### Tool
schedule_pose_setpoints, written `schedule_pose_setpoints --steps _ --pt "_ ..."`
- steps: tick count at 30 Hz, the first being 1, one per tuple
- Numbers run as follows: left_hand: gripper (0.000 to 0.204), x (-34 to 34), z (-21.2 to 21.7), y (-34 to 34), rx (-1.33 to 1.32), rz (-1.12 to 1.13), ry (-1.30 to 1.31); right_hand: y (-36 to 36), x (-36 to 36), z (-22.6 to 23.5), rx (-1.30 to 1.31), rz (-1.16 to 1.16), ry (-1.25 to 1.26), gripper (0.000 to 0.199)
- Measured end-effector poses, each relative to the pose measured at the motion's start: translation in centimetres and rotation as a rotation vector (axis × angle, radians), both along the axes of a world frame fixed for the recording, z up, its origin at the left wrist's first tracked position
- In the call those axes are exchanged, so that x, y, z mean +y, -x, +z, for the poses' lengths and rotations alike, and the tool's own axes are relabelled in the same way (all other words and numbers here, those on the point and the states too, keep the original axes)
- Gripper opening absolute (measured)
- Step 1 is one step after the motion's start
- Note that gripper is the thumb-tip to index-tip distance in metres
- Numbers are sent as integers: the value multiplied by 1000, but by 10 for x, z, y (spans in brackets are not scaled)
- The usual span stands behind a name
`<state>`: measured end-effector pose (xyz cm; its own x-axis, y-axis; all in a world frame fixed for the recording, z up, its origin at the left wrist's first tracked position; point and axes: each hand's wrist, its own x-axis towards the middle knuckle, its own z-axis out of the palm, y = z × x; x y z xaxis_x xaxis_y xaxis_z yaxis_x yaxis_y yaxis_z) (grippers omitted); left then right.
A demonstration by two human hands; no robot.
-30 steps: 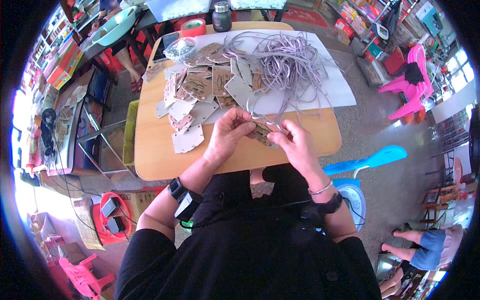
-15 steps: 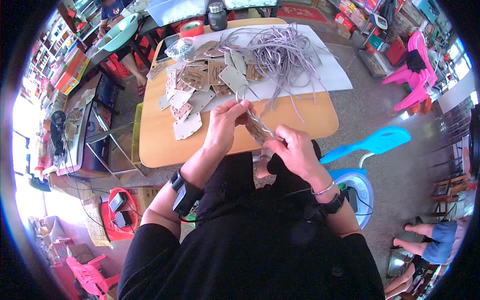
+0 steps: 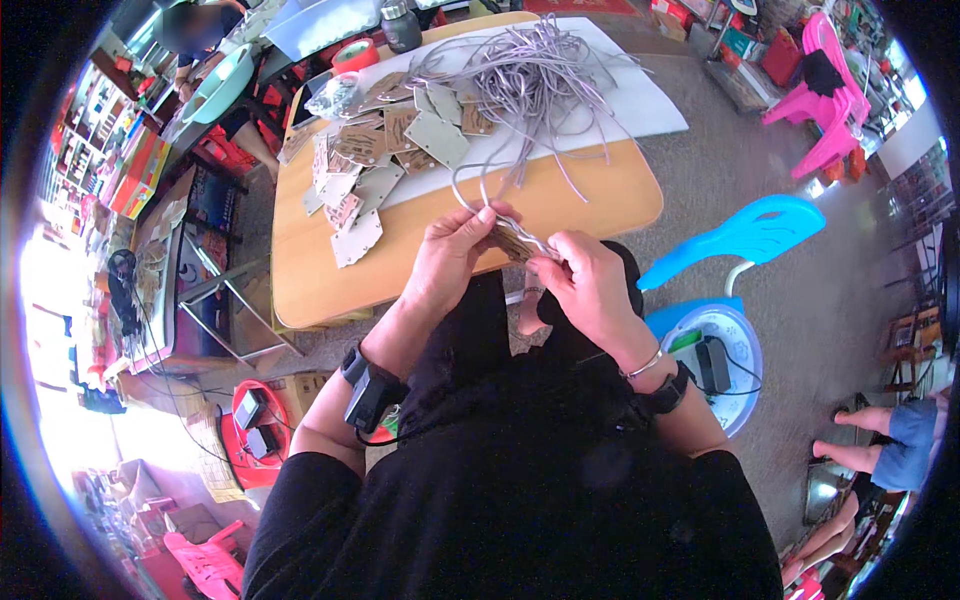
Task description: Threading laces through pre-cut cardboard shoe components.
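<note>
Between my hands, above the table's near edge, is a small brown cardboard tag with a light grey cord running along its upper side. My left hand pinches the tag's left end, and a loop of cord stands up past its fingertips. My right hand grips the cord and the tag's right end between thumb and fingers. Beyond them a pile of brown and pale tags covers the table's left part. A tangle of grey-lilac cords lies on a white sheet to the right.
The wooden table has rounded corners. At its far side are a plastic bag, a red tape roll and a dark bottle. A blue chair and a basin stand at my right. Another person sits at the far left.
The cord loop above my left hand stands taller and wider. My hands remain close together on the tag. The whole view has tilted and shifted slightly.
</note>
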<state>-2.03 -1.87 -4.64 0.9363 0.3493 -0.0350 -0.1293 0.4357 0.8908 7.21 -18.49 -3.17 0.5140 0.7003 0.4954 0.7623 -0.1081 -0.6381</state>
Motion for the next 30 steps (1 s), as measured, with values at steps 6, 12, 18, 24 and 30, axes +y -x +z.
schedule_pose_setpoints --steps 6,12,18,24,30 --pt "20 -11 -2 2 -33 161 -90 0 -5 -9 281 19 -3 30" --pt "22 -19 2 -1 46 235 -57 -3 -9 -8 87 83 2 25" --pt "21 -16 -3 -6 39 222 67 0 -6 -2 -146 190 9 26" --pt "18 -13 -3 -4 -255 317 -149 5 -7 -6 165 167 -72 31" --pt "16 -23 -3 -1 -232 353 -100 5 -2 -9 51 52 -196 27"
